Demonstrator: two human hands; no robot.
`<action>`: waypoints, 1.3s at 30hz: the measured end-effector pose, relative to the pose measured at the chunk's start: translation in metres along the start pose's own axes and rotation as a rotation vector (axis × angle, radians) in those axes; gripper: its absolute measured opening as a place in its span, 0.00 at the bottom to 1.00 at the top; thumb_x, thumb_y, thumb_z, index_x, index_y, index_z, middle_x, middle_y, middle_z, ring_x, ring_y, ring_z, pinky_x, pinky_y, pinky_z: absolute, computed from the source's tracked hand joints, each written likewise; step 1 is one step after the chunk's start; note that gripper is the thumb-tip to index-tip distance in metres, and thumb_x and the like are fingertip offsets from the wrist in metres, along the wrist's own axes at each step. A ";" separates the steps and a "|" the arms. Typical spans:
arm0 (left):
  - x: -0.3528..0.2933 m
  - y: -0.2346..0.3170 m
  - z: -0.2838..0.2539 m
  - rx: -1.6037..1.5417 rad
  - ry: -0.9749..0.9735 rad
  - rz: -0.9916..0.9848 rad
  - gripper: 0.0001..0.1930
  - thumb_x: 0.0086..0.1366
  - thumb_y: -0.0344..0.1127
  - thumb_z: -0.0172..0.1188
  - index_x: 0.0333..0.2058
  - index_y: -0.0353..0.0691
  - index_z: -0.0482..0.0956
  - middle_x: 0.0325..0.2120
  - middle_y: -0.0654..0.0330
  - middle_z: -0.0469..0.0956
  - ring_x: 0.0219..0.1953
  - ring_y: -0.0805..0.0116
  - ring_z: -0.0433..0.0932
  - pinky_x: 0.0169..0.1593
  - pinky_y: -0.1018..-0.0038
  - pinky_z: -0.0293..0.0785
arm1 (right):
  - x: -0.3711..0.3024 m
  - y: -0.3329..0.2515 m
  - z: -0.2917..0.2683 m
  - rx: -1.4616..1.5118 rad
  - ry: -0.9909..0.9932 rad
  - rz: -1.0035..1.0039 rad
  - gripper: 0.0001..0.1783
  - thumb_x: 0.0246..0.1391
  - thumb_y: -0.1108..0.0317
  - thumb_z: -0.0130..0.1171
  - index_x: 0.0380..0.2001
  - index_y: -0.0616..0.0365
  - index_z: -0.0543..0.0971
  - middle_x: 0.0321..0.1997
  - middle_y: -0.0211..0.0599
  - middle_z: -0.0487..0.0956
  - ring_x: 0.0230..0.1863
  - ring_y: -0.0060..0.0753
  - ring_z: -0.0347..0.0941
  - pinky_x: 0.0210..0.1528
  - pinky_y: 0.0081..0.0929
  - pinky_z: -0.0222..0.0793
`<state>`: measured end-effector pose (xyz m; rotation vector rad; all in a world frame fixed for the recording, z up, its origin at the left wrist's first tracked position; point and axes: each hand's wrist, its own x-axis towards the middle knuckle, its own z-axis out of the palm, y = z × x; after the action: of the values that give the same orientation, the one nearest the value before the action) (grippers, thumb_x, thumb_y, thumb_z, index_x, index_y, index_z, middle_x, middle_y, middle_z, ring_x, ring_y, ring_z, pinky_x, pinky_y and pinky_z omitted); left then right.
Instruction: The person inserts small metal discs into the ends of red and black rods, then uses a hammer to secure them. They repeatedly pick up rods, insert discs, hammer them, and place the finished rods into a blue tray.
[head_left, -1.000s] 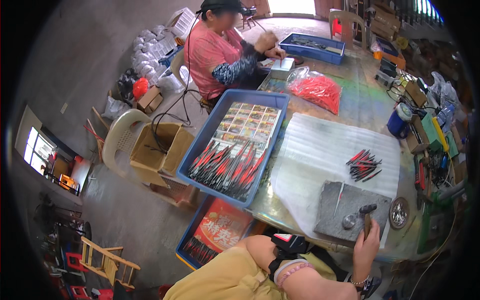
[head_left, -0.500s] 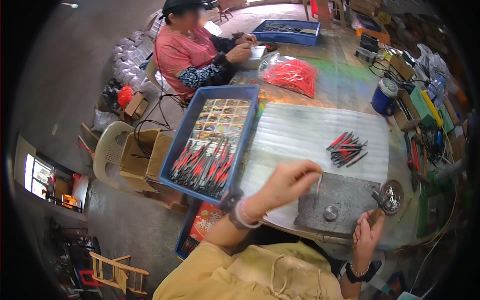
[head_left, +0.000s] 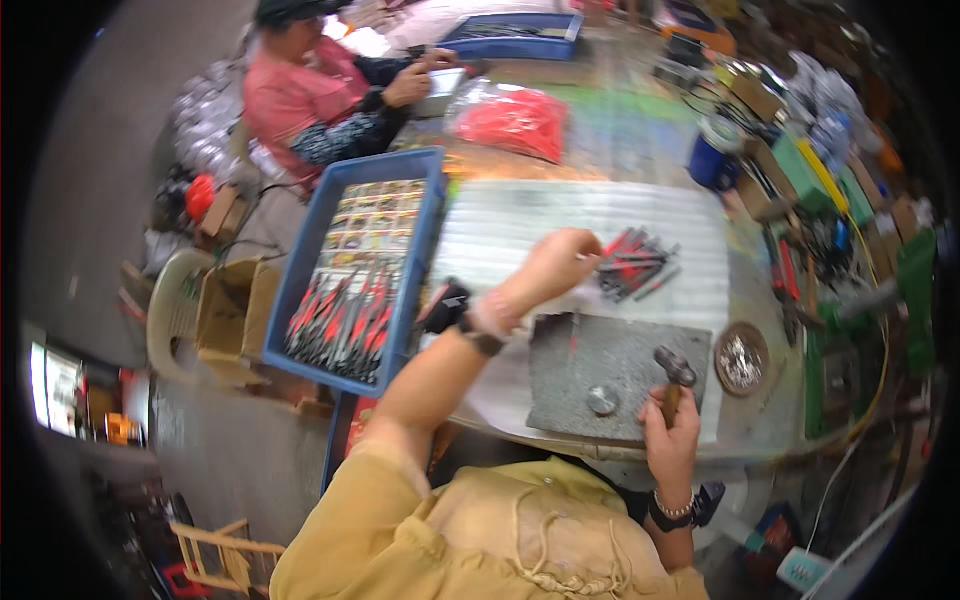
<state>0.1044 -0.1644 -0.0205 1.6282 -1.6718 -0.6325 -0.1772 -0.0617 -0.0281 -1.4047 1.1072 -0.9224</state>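
Note:
My right hand (head_left: 671, 440) grips the wooden handle of a hammer (head_left: 676, 368), its metal head over the right part of a dark grey metal plate (head_left: 560, 385). A small round metal piece (head_left: 602, 401) sits on that plate, and a thin reddish strip (head_left: 573, 335) lies close to its upper left edge. Farther off, my left hand (head_left: 560, 262) reaches to the left edge of a pile of slim red and black pieces (head_left: 637, 265). Its fingers look bent but are blurred, and whatever is between them cannot be made out.
White foam sheet (head_left: 480, 225) covers the table under the pile. A round dish of small shiny bits (head_left: 741, 358) stands right of the plate. At left is a blue tray (head_left: 433, 215) of similar pieces. A co-worker (head_left: 305, 95) sits beyond, near a red bag (head_left: 512, 122).
My left hand has gone from the plate's upper left corner to the pile. My right hand has brought the hammer from beside the dish to over the plate. The whole view has shifted.

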 end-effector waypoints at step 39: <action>-0.038 0.018 -0.033 -0.589 0.296 -0.100 0.08 0.60 0.30 0.62 0.35 0.31 0.77 0.27 0.61 0.78 0.30 0.77 0.76 0.36 0.80 0.74 | -0.003 0.012 0.001 -0.080 0.042 -0.102 0.09 0.55 0.78 0.51 0.40 0.65 0.73 0.28 0.34 0.76 0.28 0.20 0.72 0.33 0.21 0.69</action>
<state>0.1159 -0.1212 0.0084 1.2990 -1.0625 -0.7984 -0.1786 -0.0580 -0.0397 -1.5253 1.1230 -0.9940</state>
